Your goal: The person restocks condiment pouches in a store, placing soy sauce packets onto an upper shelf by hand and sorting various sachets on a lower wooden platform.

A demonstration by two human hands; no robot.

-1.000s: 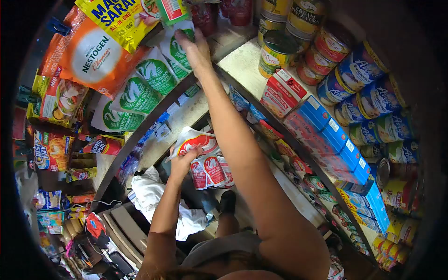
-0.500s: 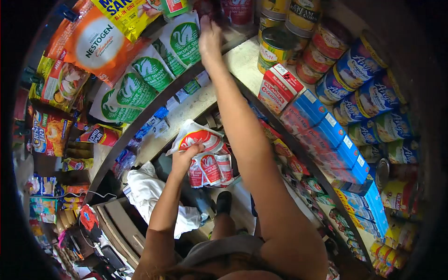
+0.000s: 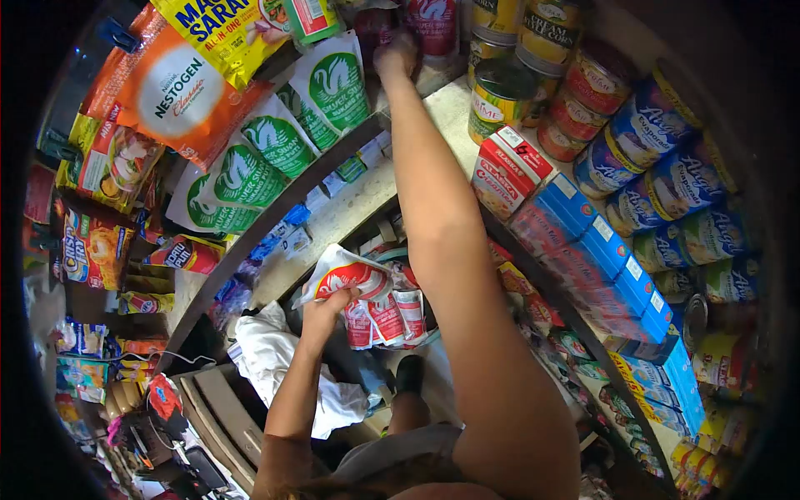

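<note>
My left hand [image 3: 329, 310] is closed on a red-and-white pouch [image 3: 350, 279] with a swan logo, held below the shelf edge. More small red swan pouches [image 3: 385, 321] sit just under it, in front of my body. Stretched far up over the shelf, my right hand [image 3: 396, 58] is beside dark red pouches [image 3: 432, 27] at the back. Its fingers lie in shadow, and whether they grip a pouch is hidden. To its left stand green-and-white vinegar pouches [image 3: 336, 83] in a row.
Right of my arm are stacked cans [image 3: 504, 87], a red creamer carton [image 3: 508, 171], blue boxes [image 3: 596, 242] and evaporated milk cans [image 3: 650, 125]. An orange Nestogen pack [image 3: 179, 87] hangs at left. A white cloth bag [image 3: 287, 367] and brown drawers [image 3: 221, 417] are lower left.
My right hand has reached deeper toward the dark red pouches at the back. My left hand keeps its hold on the red-and-white pouch, and the view has shifted slightly.
</note>
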